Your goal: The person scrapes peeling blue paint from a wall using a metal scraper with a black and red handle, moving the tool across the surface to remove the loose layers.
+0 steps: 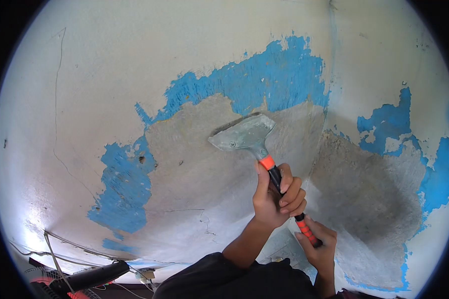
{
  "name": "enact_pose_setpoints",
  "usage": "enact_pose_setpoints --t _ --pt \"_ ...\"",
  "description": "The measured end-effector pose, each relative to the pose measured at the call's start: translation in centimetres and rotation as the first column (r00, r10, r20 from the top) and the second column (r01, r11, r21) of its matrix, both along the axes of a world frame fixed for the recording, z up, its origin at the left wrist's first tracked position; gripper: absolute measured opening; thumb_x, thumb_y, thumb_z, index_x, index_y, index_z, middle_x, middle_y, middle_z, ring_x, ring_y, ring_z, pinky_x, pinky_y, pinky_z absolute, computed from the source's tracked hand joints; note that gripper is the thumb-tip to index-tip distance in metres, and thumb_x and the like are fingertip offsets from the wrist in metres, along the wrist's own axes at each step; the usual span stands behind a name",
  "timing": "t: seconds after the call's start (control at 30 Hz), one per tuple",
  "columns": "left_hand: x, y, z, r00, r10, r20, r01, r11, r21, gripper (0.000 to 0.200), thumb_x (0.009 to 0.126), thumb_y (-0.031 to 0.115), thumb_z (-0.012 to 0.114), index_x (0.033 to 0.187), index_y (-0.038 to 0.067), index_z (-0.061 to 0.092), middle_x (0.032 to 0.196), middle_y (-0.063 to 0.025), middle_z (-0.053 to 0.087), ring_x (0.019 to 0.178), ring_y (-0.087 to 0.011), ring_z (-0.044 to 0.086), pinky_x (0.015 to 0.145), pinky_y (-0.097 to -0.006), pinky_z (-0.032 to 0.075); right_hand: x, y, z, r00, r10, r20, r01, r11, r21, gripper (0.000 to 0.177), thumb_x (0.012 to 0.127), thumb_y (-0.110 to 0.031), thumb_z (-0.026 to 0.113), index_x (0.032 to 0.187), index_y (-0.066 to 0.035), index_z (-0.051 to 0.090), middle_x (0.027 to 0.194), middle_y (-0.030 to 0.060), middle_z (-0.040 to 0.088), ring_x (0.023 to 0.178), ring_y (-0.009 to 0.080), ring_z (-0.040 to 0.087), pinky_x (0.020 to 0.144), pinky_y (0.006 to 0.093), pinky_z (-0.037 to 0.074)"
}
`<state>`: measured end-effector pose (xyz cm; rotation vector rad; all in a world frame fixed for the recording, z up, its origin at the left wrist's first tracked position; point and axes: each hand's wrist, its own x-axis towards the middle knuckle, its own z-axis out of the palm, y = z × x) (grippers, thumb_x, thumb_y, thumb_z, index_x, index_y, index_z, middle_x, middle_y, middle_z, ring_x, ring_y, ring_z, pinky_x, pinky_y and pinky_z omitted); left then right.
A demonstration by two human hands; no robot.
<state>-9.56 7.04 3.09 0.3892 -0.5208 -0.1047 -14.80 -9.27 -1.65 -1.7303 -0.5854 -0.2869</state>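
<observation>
A long-handled wall scraper (245, 135) slants up and to the left in front of the wall, its wide, dusty grey head over a bare patch just under the blue paint. Its handle is black with orange bands. My left hand (274, 202) is wrapped round the handle's upper part, below the orange collar, with the thumb lying along it. Lower down, my right hand (320, 249) grips the orange-banded end of the same handle. Around the head lies bare grey plaster (194, 144), bordered above by ragged blue paint (254, 77).
White paint (114, 55) covers the upper wall. A corner line runs down at the right, with a darker bare patch (369, 184) and more blue paint (386, 124) beyond it. Cables (80, 256) and a black tube-like object (97, 275) lie at the lower left.
</observation>
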Motion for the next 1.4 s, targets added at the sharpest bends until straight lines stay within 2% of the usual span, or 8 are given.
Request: enact_pose_setpoints --t 0.5,0.6,0.73,0.9,1.0,1.2,1.3,1.4 --pt "-1.2 0.7 -1.2 0.998 -0.052 -0.029 0.051 0.998 -0.034 0.064 0.095 0.069 0.019 0.079 0.011 0.041 0.055 0.0019 0.035 0.042 -0.0084 0.031 0.042 -0.0265 0.031 -1.6 0.4 -1.4 1.000 0.012 -0.021 -0.013 0.999 -0.041 0.047 0.073 -0.002 0.078 0.119 -0.004 0.066 0.063 0.0083 0.056 0.052 0.0140 0.048 0.050 0.0268 0.039" --pt "-0.9 1.1 0.7 0.999 -0.047 0.018 0.047 0.999 0.007 0.064 0.095 0.069 0.019 0.078 0.011 0.040 0.055 0.0018 0.034 0.043 -0.0083 0.031 0.042 -0.0266 0.031 -1.2 0.9 0.0 1.000 0.003 0.031 -0.004 1.000 0.028 0.046 0.074 -0.002 0.077 0.118 -0.003 0.066 0.063 0.0085 0.056 0.052 0.0139 0.049 0.050 0.0272 0.039" --pt "-1.2 0.6 -0.2 0.998 -0.062 -0.019 0.061 0.998 -0.031 0.065 0.094 0.070 0.018 0.078 0.011 0.040 0.055 0.0019 0.034 0.043 -0.0083 0.030 0.042 -0.0269 0.031 -1.6 0.3 0.0 1.000 0.007 -0.014 -0.007 1.000 0.004 0.045 0.074 -0.003 0.077 0.117 -0.003 0.066 0.063 0.0088 0.057 0.052 0.0138 0.049 0.050 0.0272 0.040" --pt "-1.3 0.9 0.5 0.999 -0.049 -0.022 0.049 0.999 -0.011 0.064 0.094 0.070 0.018 0.078 0.012 0.040 0.055 0.0024 0.034 0.043 -0.0081 0.030 0.043 -0.0262 0.031 -1.5 0.7 0.2 0.999 0.002 0.048 -0.001 1.000 -0.016 0.046 0.074 -0.003 0.077 0.119 -0.003 0.066 0.063 0.0091 0.057 0.052 0.0140 0.050 0.050 0.0272 0.040" --pt "-1.3 0.2 1.5 0.998 -0.055 0.004 0.056 0.997 -0.046 0.064 0.094 0.071 0.019 0.077 0.013 0.040 0.055 0.0032 0.034 0.042 -0.0077 0.030 0.041 -0.0259 0.031 -2.0 0.0 1.9 1.000 -0.008 -0.017 0.008 1.000 -0.002 0.045 0.074 -0.003 0.077 0.118 -0.002 0.066 0.062 0.0090 0.057 0.052 0.0142 0.050 0.050 0.0274 0.040" --pt "-1.9 -0.1 0.5 0.992 -0.036 -0.120 0.033 0.999 -0.033 0.062 0.094 0.069 0.019 0.077 0.013 0.040 0.055 0.0026 0.036 0.039 -0.0079 0.030 0.037 -0.0260 0.031 -2.7 -0.1 0.6 0.999 -0.011 -0.042 0.009 0.999 -0.040 0.044 0.075 -0.003 0.077 0.117 -0.002 0.066 0.063 0.0093 0.058 0.051 0.0139 0.050 0.050 0.0270 0.040" --pt "-1.0 0.1 2.1 0.999 0.004 -0.032 -0.004 1.000 0.010 0.062 0.095 0.069 0.019 0.077 0.014 0.040 0.054 0.0027 0.035 0.039 -0.0079 0.030 0.037 -0.0259 0.031 -1.8 0.1 2.1 0.999 -0.033 0.039 0.033 0.999 0.009 0.043 0.076 -0.004 0.076 0.118 -0.001 0.066 0.065 0.0102 0.060 0.052 0.0137 0.052 0.051 0.0268 0.041" --pt "-0.9 -0.5 1.2 0.999 -0.027 -0.048 0.026 0.999 -0.025 0.061 0.095 0.069 0.019 0.078 0.014 0.040 0.054 0.0032 0.033 0.039 -0.0076 0.029 0.037 -0.0261 0.032 -2.1 -0.5 1.8 0.999 -0.029 -0.016 0.029 1.000 -0.003 0.043 0.076 -0.004 0.077 0.117 -0.001 0.066 0.065 0.0105 0.060 0.052 0.0137 0.052 0.051 0.0270 0.041"
